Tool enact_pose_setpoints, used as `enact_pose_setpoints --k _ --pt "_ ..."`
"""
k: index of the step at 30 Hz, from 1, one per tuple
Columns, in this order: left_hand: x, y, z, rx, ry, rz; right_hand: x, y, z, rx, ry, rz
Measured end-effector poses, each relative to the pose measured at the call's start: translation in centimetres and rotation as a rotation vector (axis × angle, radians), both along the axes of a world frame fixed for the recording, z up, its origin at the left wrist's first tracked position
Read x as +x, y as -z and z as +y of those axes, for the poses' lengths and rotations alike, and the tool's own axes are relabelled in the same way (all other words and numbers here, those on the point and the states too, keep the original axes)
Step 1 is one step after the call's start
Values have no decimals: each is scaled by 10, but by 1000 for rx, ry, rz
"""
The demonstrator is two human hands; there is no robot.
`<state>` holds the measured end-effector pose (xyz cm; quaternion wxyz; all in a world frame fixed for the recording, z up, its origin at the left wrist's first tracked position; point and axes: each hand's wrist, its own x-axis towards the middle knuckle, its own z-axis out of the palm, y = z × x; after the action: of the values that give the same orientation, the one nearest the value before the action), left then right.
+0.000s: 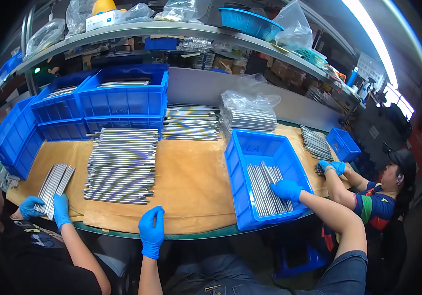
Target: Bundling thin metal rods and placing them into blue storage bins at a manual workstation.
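My right hand (287, 190), in a blue glove, reaches into a blue plastic bin (238, 184) at the right of centre. Its fingers close on a thin metal rod (266, 172), which lies at a slant over a layer of similar rods (260, 196); the fingertips are partly hidden. My left hand (151, 231), also gloved in blue, hovers at the table's front edge with its fingers curled and nothing visible in them. Beyond it, a wide stack of metal rods (121, 164) lies in parallel on the brown table covering (191, 172).
At the left, a co-worker's gloved hands (48, 206) hold a bundle of rods; another co-worker's hands (331, 167) work at the right. Stacked blue bins (122, 101) stand back left. Plastic-wrapped rods (250, 118) lie behind my bin. A metal shelf (191, 30) crosses above.
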<state>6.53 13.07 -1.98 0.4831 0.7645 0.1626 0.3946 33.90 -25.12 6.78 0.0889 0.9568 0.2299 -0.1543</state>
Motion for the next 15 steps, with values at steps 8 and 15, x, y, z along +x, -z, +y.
enact_pose_setpoints --k 8,15 --pt "0 0 1 1 2 5 -32 -38 -2 -40 46 -95" --pt "-3 7 6 49 31 26 -127 -72 61 598 -183 -204"
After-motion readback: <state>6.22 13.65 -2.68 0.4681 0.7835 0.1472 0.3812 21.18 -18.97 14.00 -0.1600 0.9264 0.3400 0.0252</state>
